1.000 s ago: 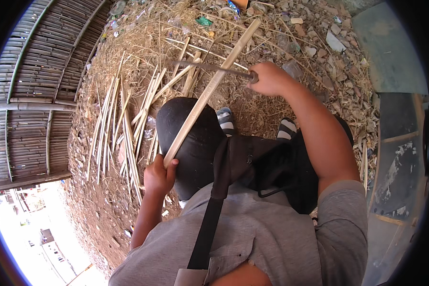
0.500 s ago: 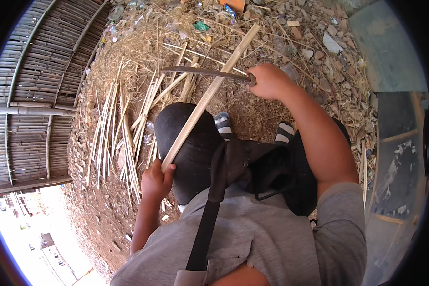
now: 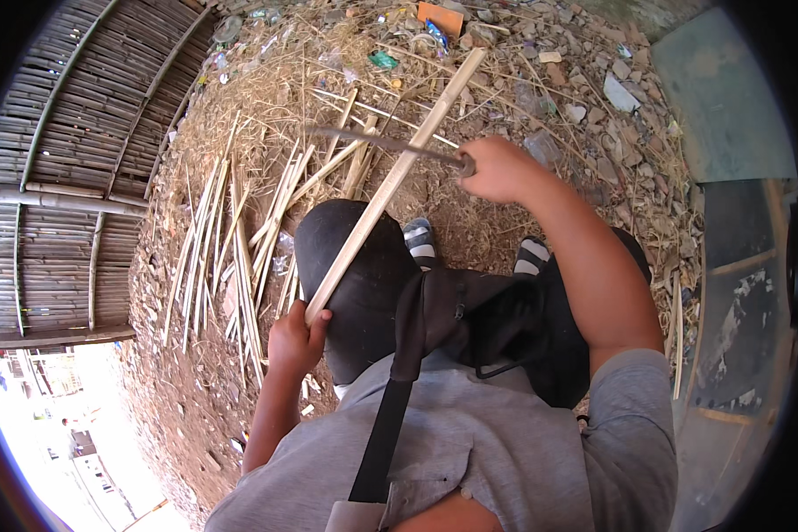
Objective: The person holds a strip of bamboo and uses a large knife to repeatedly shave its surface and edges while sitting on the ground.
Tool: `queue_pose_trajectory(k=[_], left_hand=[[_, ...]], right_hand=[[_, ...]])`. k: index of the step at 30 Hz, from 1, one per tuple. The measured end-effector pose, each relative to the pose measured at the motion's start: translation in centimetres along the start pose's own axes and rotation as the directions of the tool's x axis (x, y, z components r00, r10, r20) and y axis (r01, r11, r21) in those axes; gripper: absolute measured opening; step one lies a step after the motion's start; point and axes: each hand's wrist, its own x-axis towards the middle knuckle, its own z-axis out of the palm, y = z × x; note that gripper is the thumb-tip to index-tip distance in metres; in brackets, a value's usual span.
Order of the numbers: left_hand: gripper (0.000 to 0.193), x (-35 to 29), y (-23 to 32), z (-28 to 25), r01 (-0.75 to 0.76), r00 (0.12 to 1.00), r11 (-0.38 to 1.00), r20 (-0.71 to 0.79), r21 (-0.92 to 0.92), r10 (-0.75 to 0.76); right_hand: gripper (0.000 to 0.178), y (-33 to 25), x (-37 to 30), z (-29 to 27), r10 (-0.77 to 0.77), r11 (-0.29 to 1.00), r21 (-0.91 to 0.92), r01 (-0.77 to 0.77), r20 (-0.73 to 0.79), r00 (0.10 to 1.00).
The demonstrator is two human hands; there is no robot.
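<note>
My left hand (image 3: 296,344) is closed round the near end of a long, pale bamboo strip (image 3: 363,225). The strip slants away to the upper right, passing over my left knee in dark trousers (image 3: 341,257). In my closed right hand (image 3: 498,168) is the handle of a long, dark-bladed knife (image 3: 390,142). Its blade points left and crosses the strip in its upper half. Whether the edge bites into the strip or only lies against it, I cannot tell. The knife's grip is mostly hidden by my fingers.
Split bamboo strips (image 3: 208,235) lie heaped on the ground to the left of my knee. Rubble and stones (image 3: 607,133) cover the ground at far right. A bamboo-slat wall (image 3: 62,115) stands on the left, a grey panel (image 3: 727,97) on the right. My striped footwear (image 3: 530,255) shows below.
The knife and right hand have moved slightly down, and the blade now tilts more, with its tip blurred. The left hand still grips the strip in nearly the same place.
</note>
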Motion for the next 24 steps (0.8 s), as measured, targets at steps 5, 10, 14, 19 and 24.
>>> queue_pose_trajectory(k=[5, 10, 14, 19, 24], left_hand=[[0.049, 0.2, 0.6, -0.5, 0.004, 0.999, 0.999, 0.033, -0.039, -0.003], [0.050, 0.6, 1.2, -1.6, 0.050, 0.995, 0.998, 0.084, 0.024, -0.052], [0.050, 0.2, 0.7, -0.8, 0.077, 0.993, 0.997, 0.086, -0.023, -0.075], [0.049, 0.0, 0.0, 0.0, 0.003, 0.997, 0.999, 0.072, -0.051, 0.001], [0.048, 0.3, -0.4, -0.1, -0.010, 0.998, 1.000, 0.058, -0.021, 0.011]], right_hand=[[0.028, -0.3, -1.0, 0.2, -0.034, 0.990, -0.133, 0.044, 0.075, 0.997], [0.032, 3.6, 1.3, 0.6, 0.099, 0.995, 0.005, -0.099, -0.038, 0.994], [0.030, -1.9, -0.9, 0.3, -0.006, 0.999, -0.045, 0.006, 0.002, 1.000], [0.027, 2.3, 0.3, -0.3, 0.072, 0.997, 0.036, -0.072, -0.001, 0.997], [0.025, 1.3, 0.7, -0.8, 0.174, 0.983, 0.067, -0.169, -0.082, 0.981]])
